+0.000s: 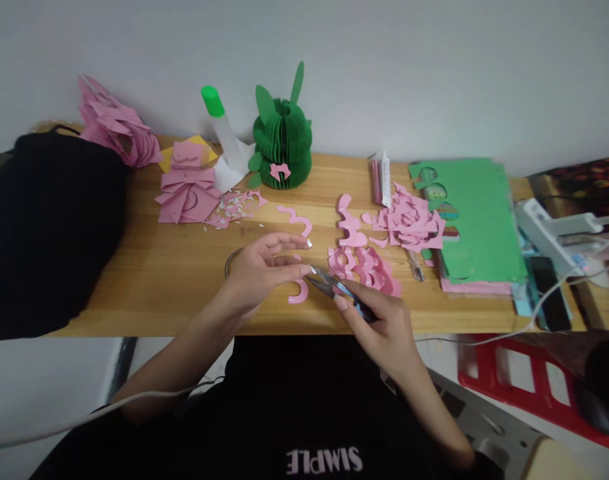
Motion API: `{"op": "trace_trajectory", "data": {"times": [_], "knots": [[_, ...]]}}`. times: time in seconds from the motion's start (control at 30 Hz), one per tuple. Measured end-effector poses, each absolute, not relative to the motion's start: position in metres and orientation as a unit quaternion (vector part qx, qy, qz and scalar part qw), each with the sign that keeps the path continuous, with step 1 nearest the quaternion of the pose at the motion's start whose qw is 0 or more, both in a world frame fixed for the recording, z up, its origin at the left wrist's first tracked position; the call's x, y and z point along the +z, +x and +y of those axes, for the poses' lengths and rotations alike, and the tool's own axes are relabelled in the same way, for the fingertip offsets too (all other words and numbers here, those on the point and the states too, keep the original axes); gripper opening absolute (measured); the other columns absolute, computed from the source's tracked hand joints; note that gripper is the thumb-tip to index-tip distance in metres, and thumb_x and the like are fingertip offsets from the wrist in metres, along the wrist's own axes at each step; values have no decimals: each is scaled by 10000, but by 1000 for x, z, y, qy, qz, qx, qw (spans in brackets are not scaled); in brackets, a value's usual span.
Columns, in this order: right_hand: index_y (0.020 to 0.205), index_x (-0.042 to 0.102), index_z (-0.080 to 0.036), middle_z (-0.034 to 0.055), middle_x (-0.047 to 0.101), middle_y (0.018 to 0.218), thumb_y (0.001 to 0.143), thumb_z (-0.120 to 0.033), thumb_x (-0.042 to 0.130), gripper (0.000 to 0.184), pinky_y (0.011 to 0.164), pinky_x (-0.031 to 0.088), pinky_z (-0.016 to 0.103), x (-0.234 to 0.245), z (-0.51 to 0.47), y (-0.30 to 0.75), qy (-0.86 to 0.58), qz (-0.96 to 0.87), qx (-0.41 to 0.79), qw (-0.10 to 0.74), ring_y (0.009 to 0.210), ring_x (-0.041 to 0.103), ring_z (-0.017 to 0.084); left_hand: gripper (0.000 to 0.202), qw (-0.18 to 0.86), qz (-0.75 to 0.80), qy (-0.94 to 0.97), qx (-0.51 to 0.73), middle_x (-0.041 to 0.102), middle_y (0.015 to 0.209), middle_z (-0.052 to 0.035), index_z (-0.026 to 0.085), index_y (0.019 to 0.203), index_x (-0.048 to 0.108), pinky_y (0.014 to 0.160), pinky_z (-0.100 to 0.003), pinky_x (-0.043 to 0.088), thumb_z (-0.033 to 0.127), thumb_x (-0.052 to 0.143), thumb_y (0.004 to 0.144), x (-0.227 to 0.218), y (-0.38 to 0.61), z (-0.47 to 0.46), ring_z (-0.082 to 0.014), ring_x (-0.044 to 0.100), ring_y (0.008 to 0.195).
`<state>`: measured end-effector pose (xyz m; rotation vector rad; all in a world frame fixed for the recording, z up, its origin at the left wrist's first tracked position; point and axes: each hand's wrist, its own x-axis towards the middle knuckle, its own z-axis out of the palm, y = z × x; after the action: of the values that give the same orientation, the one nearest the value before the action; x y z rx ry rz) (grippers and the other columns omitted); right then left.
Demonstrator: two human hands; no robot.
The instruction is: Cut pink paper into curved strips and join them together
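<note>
My right hand (pixel 384 330) is wrapped round a pair of thread snips (pixel 357 299) with blue on the handle, their blades pointing left. At the blade tips, the thumb and a finger of my left hand (pixel 259 270) are closed on a small white piece (pixel 312 270). A second tiny white bit (pixel 309 244) sits at another fingertip of that hand. Beneath and beside my left hand lie curved pink paper strips (pixel 298 291), partly covered by it. Scalloped pink paper pieces (pixel 372 267) lie in a cluster just beyond the snips.
A green honeycomb paper figure (pixel 284 143) stands at the back beside a green-capped glue bottle (pixel 223 130). Pink scraps (pixel 409 220) are heaped near green sheets (pixel 479 220). A black bag (pixel 54 233) occupies the left; a phone (pixel 549 293) and power strip (pixel 547 233) are right.
</note>
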<state>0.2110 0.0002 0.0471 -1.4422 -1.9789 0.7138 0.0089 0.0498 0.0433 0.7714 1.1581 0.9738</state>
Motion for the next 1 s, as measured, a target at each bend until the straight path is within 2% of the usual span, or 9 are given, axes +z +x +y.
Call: {"op": "trace_trajectory", "data": {"times": [0.2,0.4,0.6,0.73,0.83,1.0], "knots": [[1028,711,-114,105,789,870,907,-296,589,250,570,529,264,49,0,214,-529,-771,216,282,653,730,185,403,688,494,331,416,699,1001,-38,167,941,667,784,-337,531,165,827,571,41,8,50,-164,669,824],[1017,705,-113,96,781,840,898,-268,608,218,590,515,238,53,3,220,-504,-794,192,281,660,722,166,386,730,473,309,384,702,983,-49,157,951,692,800,-300,505,116,809,586,37,7,51,-170,643,908],[1028,701,-106,43,705,667,924,-342,590,280,504,433,236,58,5,227,-485,-834,107,241,534,635,137,405,773,449,273,356,690,916,-47,149,942,700,733,-283,514,80,814,559,37,7,51,-166,639,852],[1037,708,-132,34,687,634,942,-392,554,318,489,407,236,61,4,227,-501,-832,80,224,491,595,126,394,767,446,273,372,684,929,-50,153,940,705,752,-289,517,63,803,569,35,8,52,-176,637,892],[1033,718,-168,44,711,663,919,-398,578,293,502,426,245,62,2,228,-524,-807,138,235,514,614,140,401,759,444,281,384,694,967,-51,166,946,707,759,-289,522,69,803,569,33,8,52,-175,640,909],[910,720,-215,46,761,805,757,-390,734,233,568,512,274,52,4,223,-588,-642,365,330,621,669,178,402,719,471,311,407,705,1038,-58,160,967,685,750,-277,547,121,814,589,32,8,48,-152,673,845]]}}
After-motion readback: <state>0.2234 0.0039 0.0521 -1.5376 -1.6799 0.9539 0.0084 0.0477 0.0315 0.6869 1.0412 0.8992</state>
